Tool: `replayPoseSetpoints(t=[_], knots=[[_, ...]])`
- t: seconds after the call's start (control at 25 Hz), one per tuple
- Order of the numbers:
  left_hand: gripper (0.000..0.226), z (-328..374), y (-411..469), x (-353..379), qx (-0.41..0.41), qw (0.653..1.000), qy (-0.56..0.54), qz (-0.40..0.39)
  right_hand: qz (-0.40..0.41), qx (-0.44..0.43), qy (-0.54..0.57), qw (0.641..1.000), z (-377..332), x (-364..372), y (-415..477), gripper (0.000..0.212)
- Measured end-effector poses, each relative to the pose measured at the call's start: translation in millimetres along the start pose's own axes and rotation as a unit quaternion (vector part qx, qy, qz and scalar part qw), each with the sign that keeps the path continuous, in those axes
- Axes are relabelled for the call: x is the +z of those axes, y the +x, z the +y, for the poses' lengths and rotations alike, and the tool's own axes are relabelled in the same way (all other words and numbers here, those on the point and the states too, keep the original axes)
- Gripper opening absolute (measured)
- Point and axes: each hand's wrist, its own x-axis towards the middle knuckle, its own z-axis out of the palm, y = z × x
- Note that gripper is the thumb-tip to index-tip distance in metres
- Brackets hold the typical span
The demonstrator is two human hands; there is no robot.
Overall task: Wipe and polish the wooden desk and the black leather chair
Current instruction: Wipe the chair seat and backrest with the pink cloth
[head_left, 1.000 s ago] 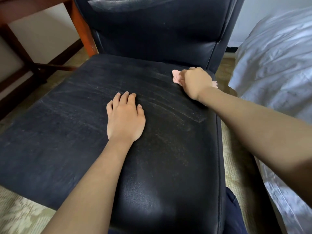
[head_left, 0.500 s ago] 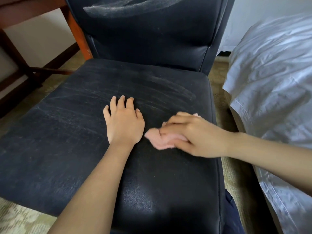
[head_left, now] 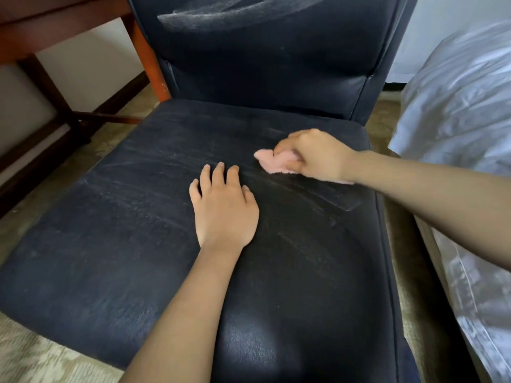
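Carries the pink cloth [head_left: 276, 162] farther and rightward on the black leather chair [head_left: 312, 272] than before. Grips it bunched in the right hand [head_left: 318, 156]; rests the left hand [head_left: 224, 212] flat, fingers spread, mid-seat. Probably partway: leaves streaked seat [head_left: 110, 244], dusty backrest [head_left: 262, 51], wooden desk [head_left: 55, 20] far left.

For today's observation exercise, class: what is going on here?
A person is wiping a black chair. The right hand grips a pink cloth on the far right of the seat; the left hand rests flat, mid-seat. Dusty streaks show on seat and backrest. A wooden desk stands left, a bed right.
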Motion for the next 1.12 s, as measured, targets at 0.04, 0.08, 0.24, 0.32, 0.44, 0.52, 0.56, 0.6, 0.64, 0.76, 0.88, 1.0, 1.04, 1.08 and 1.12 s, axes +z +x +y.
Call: replayPoseSetpoints(t=[0.04, 0.08, 0.24, 0.32, 0.44, 0.52, 0.56, 0.6, 0.64, 0.76, 0.88, 1.0, 1.04, 1.08, 1.12], knots=[[0.048, -0.1, 0.7, 0.2, -0.001, 1.0, 0.001, 0.0, -0.002, 0.031, 0.0, 1.0, 4.2, -0.8, 12.1, 0.03], [0.049, -0.6, 1.4, 0.2, -0.002, 1.0, 0.001, 0.0, 0.003, 0.057, 0.006, 0.998, 7.3, -0.6, 23.3, 0.029], [0.049, -0.8, 2.6, 1.8, -0.008, 1.0, 0.005, -0.002, 0.045, 0.145, 0.026, 0.988, 15.5, 1.7, 61.9, 0.023], [0.049, 0.4, 3.3, 2.6, -0.009, 1.0, 0.005, -0.001, 0.059, 0.197, 0.026, 0.978, 16.0, 3.7, 78.5, 0.023], [0.048, 1.6, 5.3, 2.6, -0.013, 1.0, 0.005, -0.003, 0.063, 0.228, 0.0, 0.972, 13.4, 8.8, 89.7, 0.019], [0.048, 2.1, 4.3, 2.8, -0.015, 1.0, 0.01, -0.003, 0.057, 0.196, -0.016, 0.979, 13.1, 11.2, 83.8, 0.019], [0.048, 2.1, 3.8, 3.0, -0.015, 1.0, 0.012, -0.002, 0.049, 0.176, -0.015, 0.983, 12.6, 10.8, 75.9, 0.02], [0.048, 2.1, 3.6, 3.2, -0.014, 1.0, 0.012, 0.0, 0.038, 0.155, -0.008, 0.987, 12.0, 9.6, 65.5, 0.024], [0.048, 1.8, 3.5, 3.3, -0.014, 1.0, 0.013, 0.0, 0.027, 0.132, -0.002, 0.991, 9.8, 8.3, 53.3, 0.029], [0.048, 1.0, 3.2, 3.8, -0.011, 1.0, 0.016, 0.003, 0.008, 0.061, -0.007, 0.998, 1.3, 8.7, 14.1, 0.023], [0.048, 0.7, 1.1, 4.0, -0.011, 1.0, 0.024, 0.004, -0.002, 0.013, -0.017, 1.0, -10.4, 9.9, -22.0, 0.027], [0.048, 0.5, -0.7, 3.2, -0.008, 0.999, 0.03, 0.006, -0.001, -0.035, -0.023, 0.999, -28.3, 8.5, -59.4, 0.02], [0.048, 0.3, -0.9, 3.0, -0.007, 0.999, 0.031, 0.005, -0.005, -0.047, -0.02, 0.999, -34.6, 7.8, -72.2, 0.02], [0.049, 0.4, -1.3, 2.7, -0.007, 0.999, 0.031, 0.005, -0.011, -0.059, -0.018, 0.998, -41.6, 7.0, -85.2, 0.023], [0.049, 0.3, -1.8, 2.7, -0.006, 0.999, 0.031, 0.005, -0.022, -0.071, -0.016, 0.997, -48.5, 5.3, -97.4, 0.028]])
